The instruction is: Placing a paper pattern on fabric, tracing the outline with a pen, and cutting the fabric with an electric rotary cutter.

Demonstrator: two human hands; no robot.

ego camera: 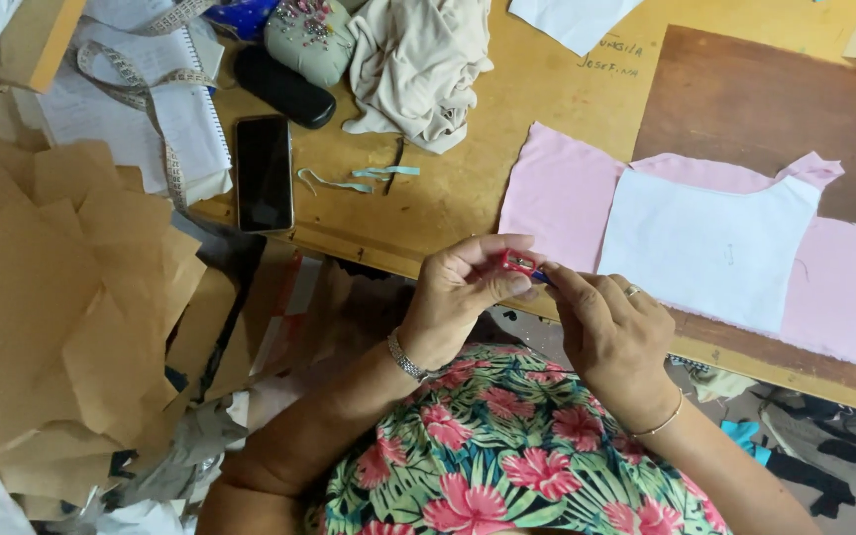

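My left hand (pixel 458 297) pinches a small red sharpener-like object (pixel 519 263) between thumb and fingertips, just in front of the wooden table's edge. My right hand (pixel 606 332) meets it from the right, fingertips closed on a thin blue pencil-like stick (pixel 541 278) that enters the red piece. Both hands hover above my floral-print clothing. On the table (pixel 507 109) beyond them lies pink fabric (pixel 557 193) with a white paper pattern piece (pixel 710 248) on top.
A black phone (pixel 264 172), a dark glasses case (pixel 284 87), a pincushion (pixel 309 38), crumpled beige cloth (pixel 418 64), a notebook with measuring tape (pixel 141 94) and teal scraps (pixel 383 171) lie on the table. Brown paper pattern sheets (pixel 61 307) pile up at left.
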